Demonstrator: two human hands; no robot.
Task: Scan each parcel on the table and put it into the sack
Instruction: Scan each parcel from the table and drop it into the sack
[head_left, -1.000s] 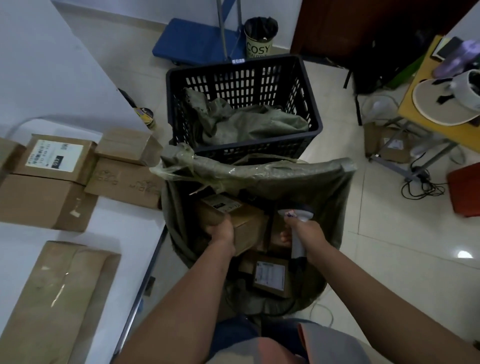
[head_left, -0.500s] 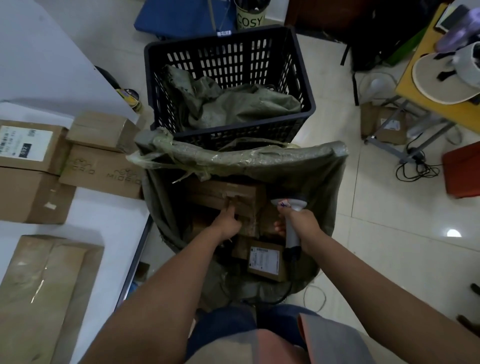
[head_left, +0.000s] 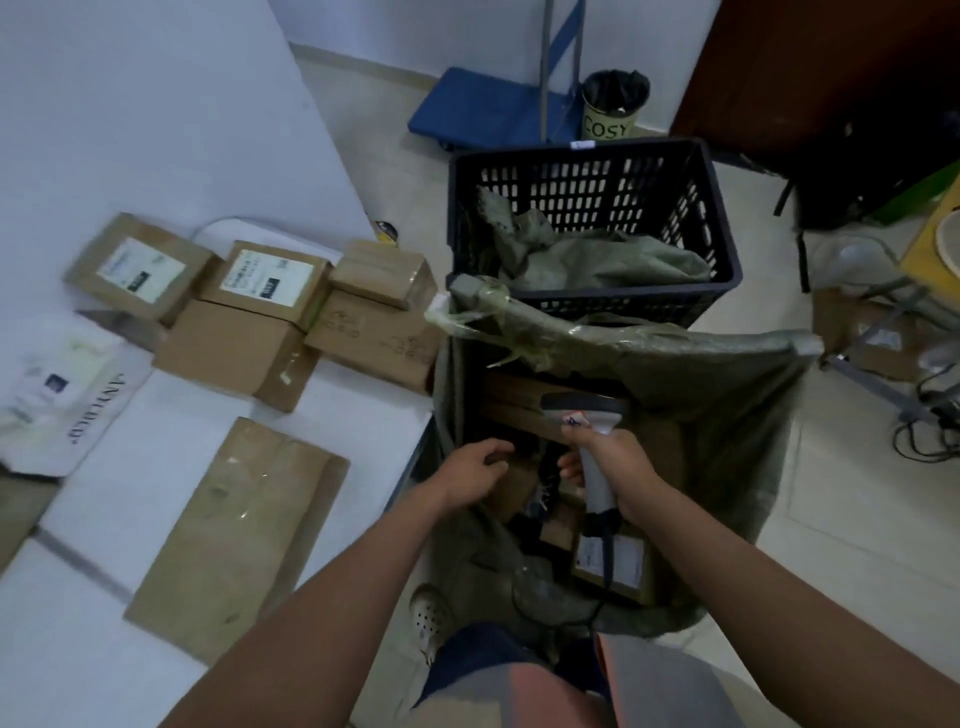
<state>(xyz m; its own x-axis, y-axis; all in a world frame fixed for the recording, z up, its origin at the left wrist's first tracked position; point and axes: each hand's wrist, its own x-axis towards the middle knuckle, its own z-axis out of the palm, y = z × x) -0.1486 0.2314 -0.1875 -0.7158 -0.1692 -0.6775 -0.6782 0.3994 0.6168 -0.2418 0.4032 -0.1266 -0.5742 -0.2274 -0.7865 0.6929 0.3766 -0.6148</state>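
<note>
Cardboard parcels (head_left: 249, 332) lie on the table (head_left: 104, 623) left of the sack (head_left: 727, 415); the empty, loosely curled left hand (head_left: 475, 470) is nearer, while the right hand (head_left: 615, 467) grips the scanner (head_left: 587, 415).

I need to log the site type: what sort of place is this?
Probably a small parcel-sorting or dispatch room. Labelled cardboard parcels sit on a white table, the right hand holds a barcode scanner over an open sack, and a blue platform trolley is parked behind.
</note>
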